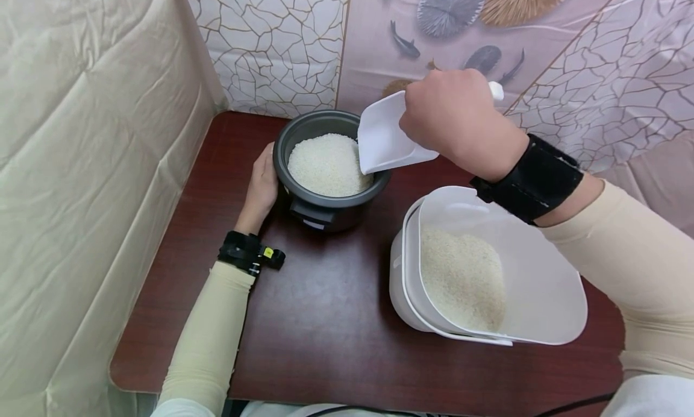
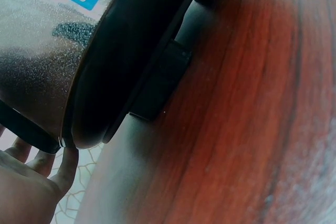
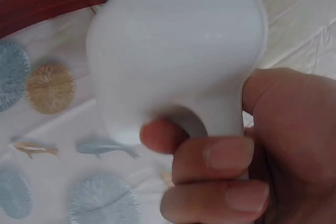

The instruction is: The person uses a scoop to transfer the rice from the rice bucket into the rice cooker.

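A white scoop (image 1: 387, 134) is gripped by its handle in my right hand (image 1: 452, 116), tilted with its lip over the right rim of the rice cooker (image 1: 331, 203). Fingers curl round the handle in the right wrist view, where the back of the scoop (image 3: 178, 40) fills the middle. White rice (image 1: 328, 164) lies heaped inside the cooker's dark pot. Against the cooker's left side rests my left hand (image 1: 262, 185). In the left wrist view its extended fingers (image 2: 65, 169) touch the cooker's lower side (image 2: 37, 72), near a black band.
To the right stands a white bin (image 1: 403, 284) with its lid area flared open, holding more rice (image 1: 463, 278). Everything sits on a dark red wooden table (image 1: 314, 320). Patterned cloth (image 1: 276, 43) hangs behind, and a cream cover (image 1: 81, 194) rises along the left.
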{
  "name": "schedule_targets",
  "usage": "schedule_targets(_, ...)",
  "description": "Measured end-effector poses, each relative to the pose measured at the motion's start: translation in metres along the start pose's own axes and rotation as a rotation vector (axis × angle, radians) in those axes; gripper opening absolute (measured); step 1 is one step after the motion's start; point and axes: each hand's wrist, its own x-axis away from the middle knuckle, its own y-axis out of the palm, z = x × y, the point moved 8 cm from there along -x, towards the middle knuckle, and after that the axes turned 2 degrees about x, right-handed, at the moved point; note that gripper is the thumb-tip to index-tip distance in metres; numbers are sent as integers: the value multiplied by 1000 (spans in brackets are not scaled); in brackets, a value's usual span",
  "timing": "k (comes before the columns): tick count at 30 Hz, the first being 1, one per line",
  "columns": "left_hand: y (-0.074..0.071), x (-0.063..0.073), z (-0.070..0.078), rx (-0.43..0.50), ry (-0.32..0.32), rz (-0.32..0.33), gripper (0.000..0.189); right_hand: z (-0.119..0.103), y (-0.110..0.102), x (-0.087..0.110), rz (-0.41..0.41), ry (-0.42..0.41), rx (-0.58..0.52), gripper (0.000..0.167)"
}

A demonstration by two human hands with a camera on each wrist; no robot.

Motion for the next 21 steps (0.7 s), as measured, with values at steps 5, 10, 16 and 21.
schedule_targets(5,1,1,6,-2,-3,-1,45,-17,-9,10,181,-53,71,28)
schedule_targets(10,0,1,6,6,-14,3,45,-33,-13,14,311,-131,137,26)
schedule_targets(16,1,2,6,16,-15,0,45,-51,-20,18,496,-270,194,29)
schedule_targets(21,1,2,7,10,-13,-4,44,-60,-24,21,601,-370,230,30)
